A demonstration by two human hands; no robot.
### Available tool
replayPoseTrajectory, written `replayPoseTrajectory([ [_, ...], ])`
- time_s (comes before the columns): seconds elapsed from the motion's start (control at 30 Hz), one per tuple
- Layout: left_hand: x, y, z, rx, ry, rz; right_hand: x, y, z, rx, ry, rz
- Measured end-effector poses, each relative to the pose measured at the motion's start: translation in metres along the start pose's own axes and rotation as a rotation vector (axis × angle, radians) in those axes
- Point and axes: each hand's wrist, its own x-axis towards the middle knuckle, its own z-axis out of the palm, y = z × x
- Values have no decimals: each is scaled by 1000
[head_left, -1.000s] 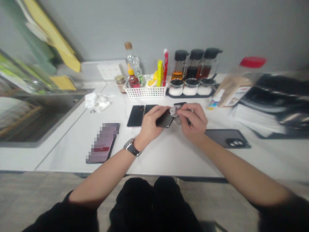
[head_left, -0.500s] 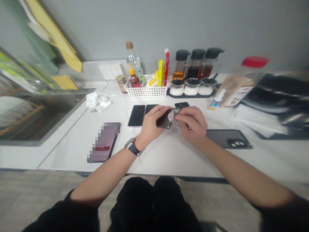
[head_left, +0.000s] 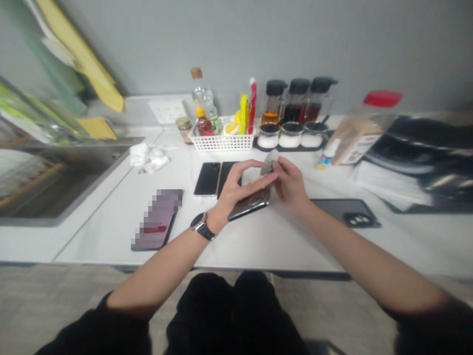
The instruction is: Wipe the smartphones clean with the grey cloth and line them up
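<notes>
A small grey cloth (head_left: 269,163) is pinched between my two hands above the counter. My left hand (head_left: 236,190), with a watch on its wrist, has finger and thumb reaching to the cloth's left side. From the other side, the fingers of my right hand (head_left: 290,185) grip it. Below my left hand lies a dark, shiny phone (head_left: 253,204), partly covered by the fingers. Two more black phones, the left one (head_left: 207,178) and the right one (head_left: 226,176), lie side by side just behind. A case with a camera cutout (head_left: 343,213) lies by my right forearm.
Left on the counter (head_left: 207,246) are a pixelated phone (head_left: 158,222), crumpled tissue (head_left: 148,158) and a sink (head_left: 74,197). Behind stand a white basket (head_left: 223,143) and a condiment rack (head_left: 290,143). Right are a small spray bottle (head_left: 327,155) and a red-lidded jar (head_left: 358,133).
My left hand has let go of the phone, which now lies lower on the counter. Both hands now hold the cloth, raised slightly. A small dark object behind them is now hidden.
</notes>
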Motion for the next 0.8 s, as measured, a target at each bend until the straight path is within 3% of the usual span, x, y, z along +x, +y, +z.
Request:
replayPoseTrajectory([
  [0.13,-8,-5,7,-30,-23,-75,-12,-6,10,278,-73,299],
  [0.3,-10,-5,12,-20,-22,-163,-15,-9,11,390,-153,452],
  [0.5,-7,-12,15,163,-193,-367,-5,-3,4,324,34,246],
  [0.67,-4,-6,11,82,-296,-585,-4,4,6,281,166,114],
  [0.8,0,0,8,-52,-350,-650,-8,8,9,197,258,62],
])
